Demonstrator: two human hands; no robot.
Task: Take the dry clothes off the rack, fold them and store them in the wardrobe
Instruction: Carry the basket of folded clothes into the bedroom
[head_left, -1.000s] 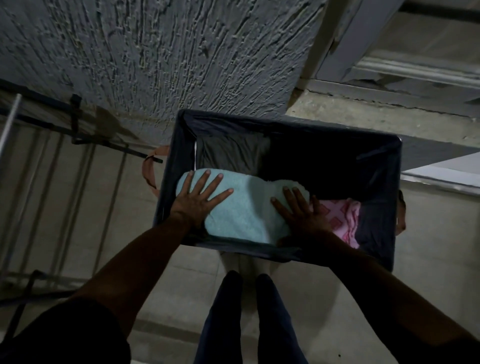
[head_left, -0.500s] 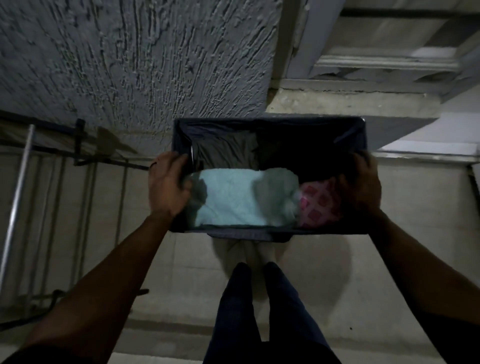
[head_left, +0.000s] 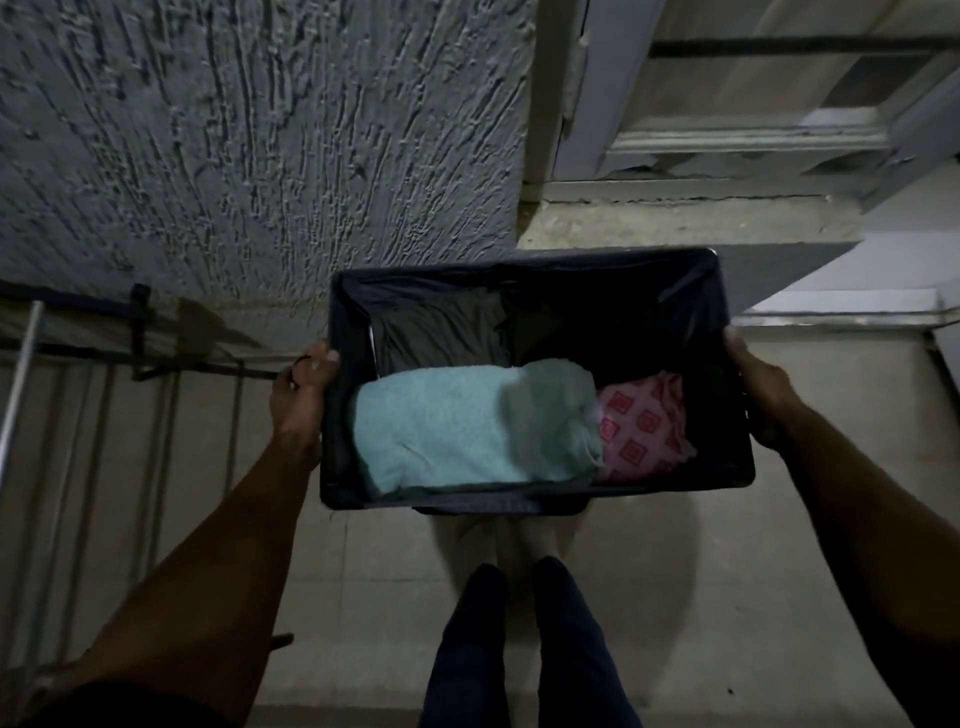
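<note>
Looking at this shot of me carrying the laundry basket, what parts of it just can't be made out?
All in the head view:
- Far half of the basket: too dark to tell what lies there.
- Pink patterned cloth: partly hidden under the light blue towel.
- Right hand: fingers hidden behind the basket wall.
- Left hand: what it grips is hidden by the hand.
- Drying rack: cut off by the left edge.
- Wardrobe: not in view.

Showing pale mint: towel (head_left: 467, 426). Showing pink with red squares: cloth (head_left: 641, 431). Looking black inside and out: bin (head_left: 540, 491). Appearing grey, ridged: wall (head_left: 249, 145). Appearing beige: floor (head_left: 675, 597). Showing navy: trousers (head_left: 519, 654).
</note>
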